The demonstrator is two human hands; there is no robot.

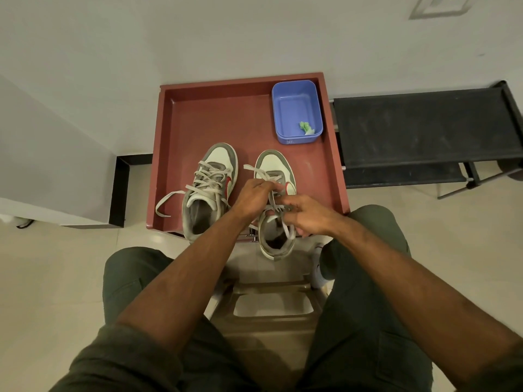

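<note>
Pale tiled floor [56,278] fills the lower view and a white wall [226,38] stands at 12 o'clock. Against that wall sits the red-brown worktop [249,125], square with a raised rim. A black rack [424,128] stands just beside it at 3 o'clock. At 6 o'clock of the worktop, between the person's knees, is a beige stool [271,306]. Two grey-and-white shoes stand side by side on the near half of the worktop, toes toward 12 o'clock. The left shoe [223,159] is at 7 o'clock with its heel at the near rim. The right shoe [276,168] is at 5 o'clock, and its heel hangs out past that rim. A blue tub [294,108] sits in the 1 o'clock corner, well apart from the shoes. Both hands are over the right shoe's throat. The left hand [254,193] comes in from 7 o'clock and its curled fingers pinch the grey lace [254,169] above the eyelets. The right hand [308,215] comes in from 4 o'clock, and its fingers are curled round a lower stretch of the same lace near the collar. One free length of that lace runs out toward 10 o'clock. From the left shoe a stray end [167,200] loops out toward 9 o'clock on the worktop. A small green scrap [306,128] lies in the tub's 5 o'clock corner.
</note>
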